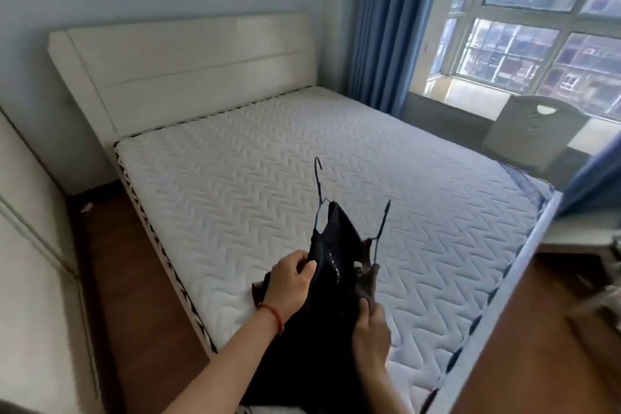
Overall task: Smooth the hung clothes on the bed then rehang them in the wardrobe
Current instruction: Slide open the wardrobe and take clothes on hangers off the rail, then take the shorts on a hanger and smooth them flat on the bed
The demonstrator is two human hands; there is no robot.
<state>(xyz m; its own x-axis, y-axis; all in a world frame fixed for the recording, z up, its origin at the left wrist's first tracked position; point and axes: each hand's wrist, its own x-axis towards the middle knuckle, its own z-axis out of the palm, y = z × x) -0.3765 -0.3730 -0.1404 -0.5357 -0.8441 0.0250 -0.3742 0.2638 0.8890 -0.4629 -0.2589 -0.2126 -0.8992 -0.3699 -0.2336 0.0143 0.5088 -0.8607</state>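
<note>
Over the near end of a bare white quilted mattress [302,161] I hold clothes on thin dark wire hangers [318,178]. A black garment [336,279] hangs in front, and a brown-grey one [368,274] shows behind it on a second hanger [383,225]. My left hand [290,282], with a red cord at the wrist, grips the black garment's left shoulder. The right edge of the clothes is pinched by my right hand [371,329]. The lower part of the garments drops out of view between my arms.
A white padded headboard [188,70] stands at the far end. White wardrobe panels [30,245] line the left, across a strip of wooden floor [134,279]. Blue curtains [383,27], a window and a white chair [534,131] are at the right.
</note>
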